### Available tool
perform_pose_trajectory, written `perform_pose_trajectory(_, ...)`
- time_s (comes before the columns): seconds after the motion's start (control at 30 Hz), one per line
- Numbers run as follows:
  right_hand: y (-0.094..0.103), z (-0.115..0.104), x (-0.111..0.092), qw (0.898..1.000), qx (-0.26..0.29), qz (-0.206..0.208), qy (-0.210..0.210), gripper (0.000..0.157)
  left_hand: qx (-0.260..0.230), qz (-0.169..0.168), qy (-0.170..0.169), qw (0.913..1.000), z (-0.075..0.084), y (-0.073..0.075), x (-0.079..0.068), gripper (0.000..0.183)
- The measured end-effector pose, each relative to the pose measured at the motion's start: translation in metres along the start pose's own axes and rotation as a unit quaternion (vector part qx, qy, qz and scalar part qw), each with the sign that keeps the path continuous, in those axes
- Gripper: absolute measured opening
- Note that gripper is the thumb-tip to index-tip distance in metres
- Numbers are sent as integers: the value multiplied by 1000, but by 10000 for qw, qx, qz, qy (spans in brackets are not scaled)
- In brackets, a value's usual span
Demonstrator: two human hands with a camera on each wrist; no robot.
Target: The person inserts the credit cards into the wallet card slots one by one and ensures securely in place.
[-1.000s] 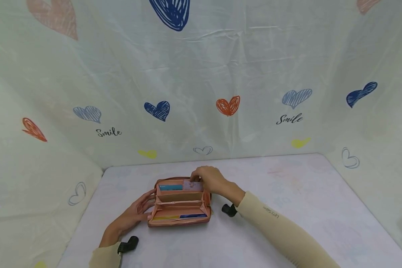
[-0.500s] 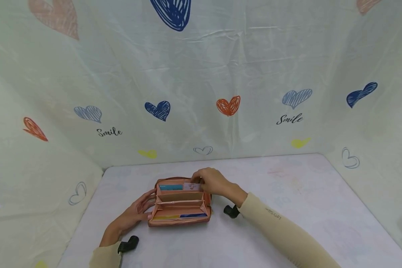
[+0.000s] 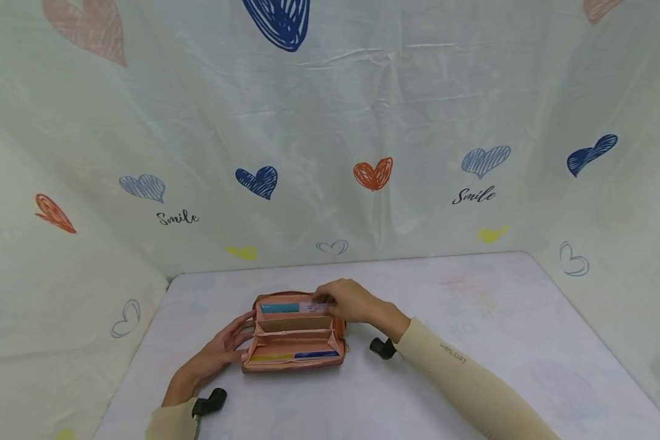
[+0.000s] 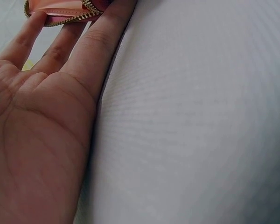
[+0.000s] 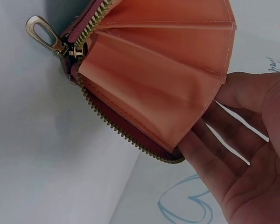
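Observation:
An unzipped salmon-pink wallet [image 3: 291,366] lies spread on the white table, its folded dividers facing up. Along its left side rests my left hand [image 3: 218,349], fingers straight against the edge and thumb near the front corner. At the far right of the wallet my right hand [image 3: 352,300] pinches a pale pink card [image 3: 311,307] that stands in the back pocket. A light blue card [image 3: 279,308] sits beside it. In the front pocket show a yellow card [image 3: 272,357] and a dark blue card [image 3: 316,354]. The right wrist view hides the pink card behind the dividers [image 5: 154,84].
A brass zipper pull [image 5: 44,35] hangs at the wallet's right side. Black wrist cameras, one on the left wrist [image 3: 210,402] and one on the right [image 3: 383,348], stick out above the table [image 3: 473,366]. A heart-printed cloth [image 3: 319,122] rises behind the table.
The pink card sits slightly lower in the back pocket. My right hand has come down a little with it, and its wrist has shifted right. My left hand stays in place.

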State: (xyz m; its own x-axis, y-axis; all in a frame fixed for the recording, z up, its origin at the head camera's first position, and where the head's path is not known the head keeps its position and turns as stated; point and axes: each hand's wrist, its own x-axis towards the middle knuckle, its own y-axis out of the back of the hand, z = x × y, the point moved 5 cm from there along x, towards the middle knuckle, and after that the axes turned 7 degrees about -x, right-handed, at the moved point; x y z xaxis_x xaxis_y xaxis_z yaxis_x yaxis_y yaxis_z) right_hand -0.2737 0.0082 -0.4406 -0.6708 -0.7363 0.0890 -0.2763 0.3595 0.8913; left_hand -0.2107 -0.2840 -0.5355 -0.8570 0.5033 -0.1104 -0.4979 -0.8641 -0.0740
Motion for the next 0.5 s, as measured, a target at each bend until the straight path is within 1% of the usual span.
perform_pose_trajectory(0.27, 0, 0, 0, 9999, -62, -154, -40, 26, -38, 14, 63, 10000, 0, -1, 0, 92)
perform_pose_trajectory(0.5, 1, 0, 1, 9997, -40, -248, 7, 26, -15, -4, 1, 10000, 2, -1, 0, 93)
